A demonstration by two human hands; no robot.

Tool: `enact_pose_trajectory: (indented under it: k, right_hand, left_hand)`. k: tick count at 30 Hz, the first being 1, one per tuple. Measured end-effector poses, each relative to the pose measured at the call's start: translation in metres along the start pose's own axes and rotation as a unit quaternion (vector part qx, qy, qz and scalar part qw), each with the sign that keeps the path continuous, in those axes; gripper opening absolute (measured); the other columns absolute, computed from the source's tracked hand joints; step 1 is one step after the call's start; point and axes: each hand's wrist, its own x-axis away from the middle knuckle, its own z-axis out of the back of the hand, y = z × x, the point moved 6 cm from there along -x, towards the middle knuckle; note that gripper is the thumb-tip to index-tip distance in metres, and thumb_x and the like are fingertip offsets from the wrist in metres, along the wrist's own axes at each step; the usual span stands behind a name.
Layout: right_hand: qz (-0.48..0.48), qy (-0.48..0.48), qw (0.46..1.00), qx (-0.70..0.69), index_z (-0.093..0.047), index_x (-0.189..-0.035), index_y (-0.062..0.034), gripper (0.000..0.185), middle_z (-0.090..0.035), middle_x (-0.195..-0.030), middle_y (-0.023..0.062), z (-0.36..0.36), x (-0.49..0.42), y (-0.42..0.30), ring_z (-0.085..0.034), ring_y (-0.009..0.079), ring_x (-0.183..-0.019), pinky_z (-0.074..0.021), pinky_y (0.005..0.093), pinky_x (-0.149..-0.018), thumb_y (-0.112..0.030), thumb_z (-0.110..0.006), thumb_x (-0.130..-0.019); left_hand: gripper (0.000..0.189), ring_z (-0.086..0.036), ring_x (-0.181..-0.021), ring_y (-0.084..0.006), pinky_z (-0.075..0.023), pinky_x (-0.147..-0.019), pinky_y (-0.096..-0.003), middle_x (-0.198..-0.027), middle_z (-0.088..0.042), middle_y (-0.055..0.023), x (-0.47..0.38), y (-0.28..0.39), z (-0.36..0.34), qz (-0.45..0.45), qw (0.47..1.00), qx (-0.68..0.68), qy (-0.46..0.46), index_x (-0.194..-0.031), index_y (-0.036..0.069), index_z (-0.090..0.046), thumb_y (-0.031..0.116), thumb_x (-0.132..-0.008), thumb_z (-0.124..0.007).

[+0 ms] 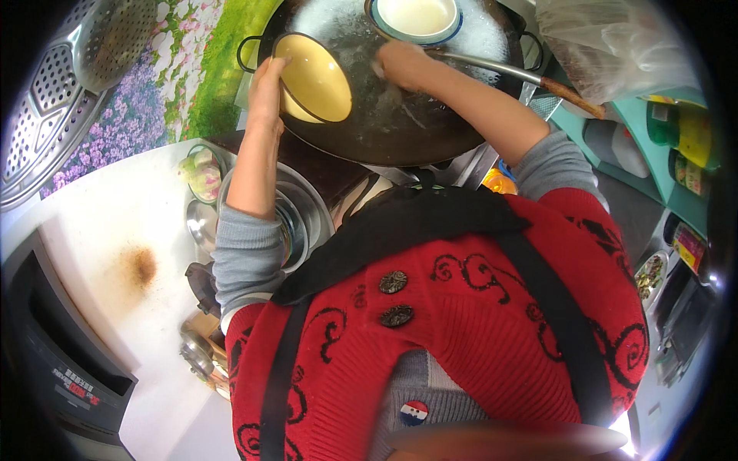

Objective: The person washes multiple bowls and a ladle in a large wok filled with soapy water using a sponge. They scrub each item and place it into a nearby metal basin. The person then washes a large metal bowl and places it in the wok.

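My left hand [267, 92] grips the rim of a yellow enamel bowl [320, 75], thumb inside and fingers behind, tilting it at the left edge of a large dark wok [398, 147]. Inside the wok is water with white suds [328, 20]. Over the water, my right hand [406, 64] is curled; its fingertips are blurred, and I cannot tell whether it holds anything. Streaks of moving water show just below it. A cream bowl with a blue rim [421, 16] sits beyond my right hand. A metal ladle with a wooden handle [568, 95] leans across the wok's right rim, partly behind my right forearm.
Stacked metal basins [311, 201] are beside my left forearm, near a container of garlic or onion bulbs [203, 176]. Perforated steamer trays [52, 86] stand at far left. A clear plastic bag [611, 46] and a teal shelf with bottles [651, 167] are at right.
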Motion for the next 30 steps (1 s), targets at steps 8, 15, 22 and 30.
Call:
enact_pose_trajectory:
  k: [8,15,22,30]
  right_hand:
    - [0.117,0.189,0.929,-0.295,-0.065,-0.1,-0.0016,0.027,-0.065,-0.083,0.0177,0.092,0.0,-0.054,-0.065,0.0263,-0.08,-0.0499,0.0368,-0.077,-0.022,-0.06,-0.083]
    - [0.138,0.164,0.975,-0.056,-0.051,-0.125,-0.0071,0.06,-0.057,-0.115,0.0132,0.064,0.006,-0.038,-0.056,0.0321,-0.105,-0.0424,0.0382,-0.093,-0.025,-0.074,-0.073]
    - [0.364,0.045,0.93,-0.024,-0.062,-0.094,-0.0084,0.037,-0.065,-0.087,0.0131,0.076,-0.029,-0.094,-0.062,0.0337,-0.082,-0.0481,0.0426,-0.07,-0.029,-0.076,-0.067]
    - [0.06,0.07,0.972,-0.215,-0.067,-0.097,-0.0033,0.02,-0.069,-0.086,0.0096,0.055,-0.061,-0.006,-0.067,0.0179,-0.086,-0.0539,0.0312,-0.069,-0.016,-0.068,-0.082]
  left_hand:
    - [0.06,-0.052,-0.107,-0.0271,-0.0435,-0.084,-0.0475,-0.12,-0.054,-0.0108,0.011,-0.036,-0.031,0.197,0.969,0.097,-0.112,-0.122,0.009,-0.051,0.046,-0.074,-0.057]
    - [0.056,-0.057,-0.104,-0.0292,-0.0453,-0.088,-0.0479,-0.116,-0.058,-0.0118,0.027,-0.019,-0.038,0.194,0.923,0.266,-0.197,-0.122,0.007,-0.052,0.041,-0.077,-0.055]
    - [0.036,-0.061,-0.089,-0.0227,-0.0502,-0.079,-0.039,-0.098,-0.063,-0.0083,0.014,-0.012,-0.061,0.187,0.939,0.141,-0.251,-0.107,0.006,-0.059,0.026,-0.077,-0.057]
    - [0.027,-0.058,-0.087,-0.0238,-0.0472,-0.078,-0.0329,-0.093,-0.061,-0.0117,-0.005,0.006,-0.04,0.048,0.97,0.218,-0.097,-0.094,0.001,-0.06,0.018,-0.073,-0.058]
